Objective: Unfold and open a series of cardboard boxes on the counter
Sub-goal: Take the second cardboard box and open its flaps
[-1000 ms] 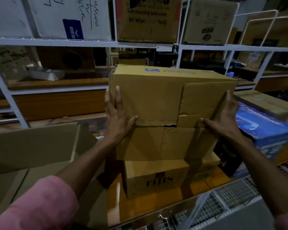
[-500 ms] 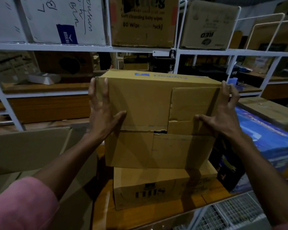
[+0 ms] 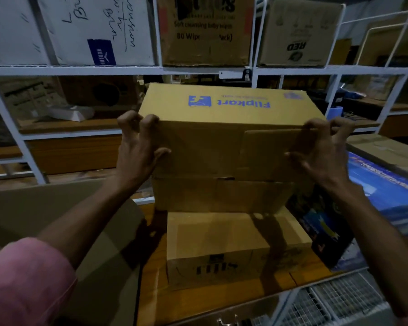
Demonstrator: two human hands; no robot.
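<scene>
Both hands, left (image 3: 139, 147) and right (image 3: 325, 149), claw-grip the Flipkart box (image 3: 222, 137) atop another on the bench (image 3: 222, 300); even pull should free it.

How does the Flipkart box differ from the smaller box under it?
The Flipkart box is wider and deeper than the smaller box, overhanging it on both sides. The Flipkart box carries blue print on top; the smaller box has black print on its front. The left hand and right hand grip the Flipkart box's top corners; the smaller box is untouched. Both are brown cardboard.
</scene>
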